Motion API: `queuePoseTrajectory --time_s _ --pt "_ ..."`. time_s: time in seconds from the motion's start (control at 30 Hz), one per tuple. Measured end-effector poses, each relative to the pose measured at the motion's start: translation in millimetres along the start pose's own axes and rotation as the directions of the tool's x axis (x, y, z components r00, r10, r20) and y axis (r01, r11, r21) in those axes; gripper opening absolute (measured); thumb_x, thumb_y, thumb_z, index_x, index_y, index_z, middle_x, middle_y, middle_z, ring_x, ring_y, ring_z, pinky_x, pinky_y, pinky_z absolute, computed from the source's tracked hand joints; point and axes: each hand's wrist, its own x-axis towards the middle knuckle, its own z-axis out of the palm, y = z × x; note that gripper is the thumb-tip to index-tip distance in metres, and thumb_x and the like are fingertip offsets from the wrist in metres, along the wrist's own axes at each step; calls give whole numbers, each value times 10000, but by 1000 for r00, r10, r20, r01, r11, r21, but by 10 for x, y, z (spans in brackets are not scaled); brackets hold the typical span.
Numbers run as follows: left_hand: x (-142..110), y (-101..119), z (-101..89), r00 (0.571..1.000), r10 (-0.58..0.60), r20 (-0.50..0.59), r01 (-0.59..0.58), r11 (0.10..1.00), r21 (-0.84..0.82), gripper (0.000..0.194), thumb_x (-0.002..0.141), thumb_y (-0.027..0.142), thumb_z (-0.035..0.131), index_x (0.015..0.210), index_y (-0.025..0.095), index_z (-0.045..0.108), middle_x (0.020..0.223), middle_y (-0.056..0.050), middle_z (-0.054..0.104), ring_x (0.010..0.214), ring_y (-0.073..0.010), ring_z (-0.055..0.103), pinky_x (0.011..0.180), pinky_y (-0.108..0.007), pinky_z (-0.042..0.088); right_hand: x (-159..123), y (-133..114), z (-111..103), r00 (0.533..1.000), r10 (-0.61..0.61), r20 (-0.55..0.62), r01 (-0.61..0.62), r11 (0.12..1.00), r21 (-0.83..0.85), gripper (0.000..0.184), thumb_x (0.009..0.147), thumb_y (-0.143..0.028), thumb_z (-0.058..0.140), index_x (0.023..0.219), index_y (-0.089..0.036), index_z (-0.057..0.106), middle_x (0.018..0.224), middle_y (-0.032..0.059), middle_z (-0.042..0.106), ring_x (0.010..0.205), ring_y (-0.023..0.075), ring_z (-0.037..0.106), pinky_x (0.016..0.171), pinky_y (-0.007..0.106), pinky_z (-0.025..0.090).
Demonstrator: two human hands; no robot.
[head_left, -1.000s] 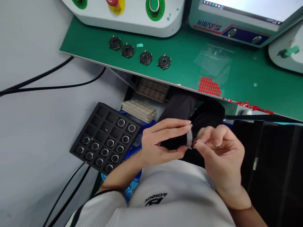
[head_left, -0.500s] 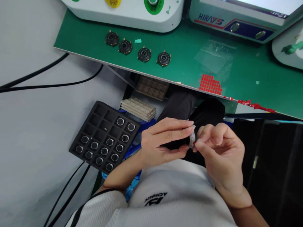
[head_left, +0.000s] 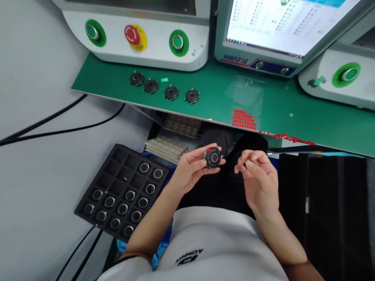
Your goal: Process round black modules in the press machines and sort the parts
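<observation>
My left hand [head_left: 190, 168] is closed around a round smartwatch case [head_left: 213, 157]. Its dark back faces up, with a ring of marks in the middle and a red patch of tape at its upper left edge. To the right, apart from the watch case, my right hand [head_left: 259, 175] has its fingers curled and the thumb against them. Whether anything small sits in that pinch I cannot make out. A sheet of small red stickers [head_left: 243, 119] lies at the front edge of the green bench [head_left: 275, 105]. Several similar watch cases [head_left: 171, 92] lie back-up in a row on the bench.
On my left, a black compartment tray [head_left: 111, 181] holds several round watch cases. Stacked beige trays [head_left: 166, 147] stand beside it, under the bench edge. Behind are a white machine [head_left: 146, 52] with buttons and a monitor [head_left: 263, 31]. Red scraps [head_left: 288, 137] line the bench edge.
The hands have come apart. My left hand has tipped the watch case so its back faces up, red patch showing. My right hand has drawn away from it. The view has tilted upward.
</observation>
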Motion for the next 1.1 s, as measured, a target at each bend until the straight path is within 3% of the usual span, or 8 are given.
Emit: queuePoseTrajectory --time_s 0.1,0.23,0.4,0.47,0.57,0.83,1.0,1.1 --pt "39 -8 88 991 -125 55 131 982 -135 347 857 333 624 1158 166 670 1142 -135 708 821 -202 736 624 -235 609 18 21 -42 996 -88 2 88 994 -69 172 754 -183 703 762 -192 531 797 -19 574 662 91 550 604 237 470" --pt "43 -43 256 996 -75 38 81 981 -175 298 851 364 618 1060 154 645 920 -84 720 624 -118 635 449 -179 523 -25 83 -59 981 -188 39 192 973 -127 152 807 -156 665 793 -202 521 816 -21 571 677 95 560 631 248 462" --pt "9 -88 373 992 105 -67 -95 985 144 261 906 426 570 880 166 563 778 -2 625 460 -38 474 355 -121 373 -129 139 -46 957 -289 41 290 930 -225 138 843 -128 626 818 -210 518 846 -7 556 734 110 558 696 268 468" --pt "-9 -106 393 979 199 -54 -180 952 249 249 935 408 531 874 167 556 778 9 604 430 -18 454 354 -116 347 -160 141 -30 949 -310 51 312 912 -268 137 847 -121 617 827 -213 518 854 1 556 758 120 558 717 280 471" --pt "-41 -126 424 964 264 -12 -251 927 280 235 948 399 510 909 173 559 822 2 603 435 -13 460 365 -119 346 -181 131 1 941 -331 71 337 898 -284 136 849 -115 611 834 -217 523 863 8 562 790 128 563 739 285 477" --pt "-94 -155 432 967 254 -18 -235 917 321 216 954 400 490 952 200 570 814 1 584 494 -49 451 408 -156 368 -166 146 89 970 -210 121 230 957 -178 170 865 -182 627 1023 -243 619 1081 41 620 1041 156 610 935 318 500" --pt "-95 -124 399 915 398 73 -351 689 634 181 952 337 481 894 229 614 761 0 610 602 -101 540 542 -189 449 -175 125 211 992 -37 123 56 987 -151 201 837 -300 624 1020 -223 653 991 45 671 899 166 638 746 256 526" --pt "23 -92 421 904 416 96 -339 565 752 178 933 351 486 970 267 639 858 -12 688 628 -138 612 555 -220 499 -81 120 289 997 22 72 -21 1000 -23 209 781 -297 606 959 -206 668 869 24 665 758 149 610 639 237 485"
